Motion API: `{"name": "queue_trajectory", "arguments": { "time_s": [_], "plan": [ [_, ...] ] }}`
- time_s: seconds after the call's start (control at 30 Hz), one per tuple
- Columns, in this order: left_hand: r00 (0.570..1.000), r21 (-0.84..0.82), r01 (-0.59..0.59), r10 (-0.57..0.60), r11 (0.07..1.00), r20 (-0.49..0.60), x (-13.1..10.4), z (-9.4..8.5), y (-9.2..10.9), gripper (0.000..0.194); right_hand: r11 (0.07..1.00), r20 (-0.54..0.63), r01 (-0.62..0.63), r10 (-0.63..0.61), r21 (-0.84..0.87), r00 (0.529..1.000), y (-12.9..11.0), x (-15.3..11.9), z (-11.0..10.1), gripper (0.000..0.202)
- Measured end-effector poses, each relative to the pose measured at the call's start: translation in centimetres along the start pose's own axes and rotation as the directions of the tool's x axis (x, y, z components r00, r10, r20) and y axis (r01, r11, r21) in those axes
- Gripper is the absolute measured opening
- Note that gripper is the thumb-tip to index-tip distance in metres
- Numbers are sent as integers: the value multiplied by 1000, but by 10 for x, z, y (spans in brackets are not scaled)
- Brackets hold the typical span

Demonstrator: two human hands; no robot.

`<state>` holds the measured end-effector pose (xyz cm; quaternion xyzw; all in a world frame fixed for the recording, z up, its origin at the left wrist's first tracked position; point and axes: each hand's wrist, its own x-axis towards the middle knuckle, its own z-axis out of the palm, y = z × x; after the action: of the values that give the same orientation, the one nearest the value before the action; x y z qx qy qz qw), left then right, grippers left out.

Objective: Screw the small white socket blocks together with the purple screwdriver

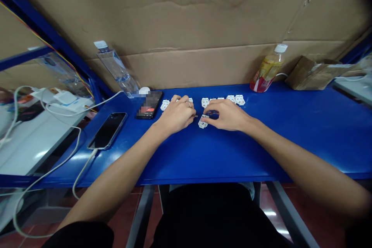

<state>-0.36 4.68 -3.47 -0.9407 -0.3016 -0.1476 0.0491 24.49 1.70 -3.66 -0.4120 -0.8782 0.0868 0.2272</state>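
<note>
My right hand (229, 114) pinches a small white plastic part (203, 121) with thumb and forefinger, low over the blue table. Dark openings show in the part's face. My left hand (179, 114), with a ring on one finger, is just left of it, fingers curled downward and closed. A small pale tip (196, 116) shows by its fingertips; what it belongs to is hidden. Behind my right hand similar white parts (239, 100) lie in a row. Another white part (165, 104) lies left of my left hand, and more are partly covered by that hand.
Two phones (107, 131) lie at left, one with a white cable (84, 168). A clear bottle (117, 70) and a drink bottle (269, 69) stand at the back, a cardboard box (312, 73) at right. The blue table's front edge (203, 181) is near my body.
</note>
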Motion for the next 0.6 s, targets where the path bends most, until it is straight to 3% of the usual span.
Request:
{"name": "queue_trajectory", "arguments": {
  "time_s": [0.17, 0.27, 0.37, 0.47, 0.6],
  "plan": [
    [1000, 21, 15, -15, 1000, 23, 0, -1, 3, 17, 998, 83, 15, -10, -61, 997, -7, -3, -1, 35],
    [999, 10, 48, -48, 999, 15, 0, -4, 4, 11, 996, 94, 28, -20, -79, 995, -8, -4, 2, 32],
    [997, -127, 70, -73, 989, -19, 0, -6, 7, 8, 997, 113, 47, -41, -56, 993, -7, -5, 1, 36],
    [1000, -331, 11, -15, 943, -10, -1, -6, 11, 8, 999, 117, 42, -41, -11, 992, -4, -7, -4, 40],
    [998, -388, -47, 61, 921, 24, -2, -2, 15, 6, 999, 4, 33, -33, 34, 999, 6, -8, -13, 38]
  ]
}}
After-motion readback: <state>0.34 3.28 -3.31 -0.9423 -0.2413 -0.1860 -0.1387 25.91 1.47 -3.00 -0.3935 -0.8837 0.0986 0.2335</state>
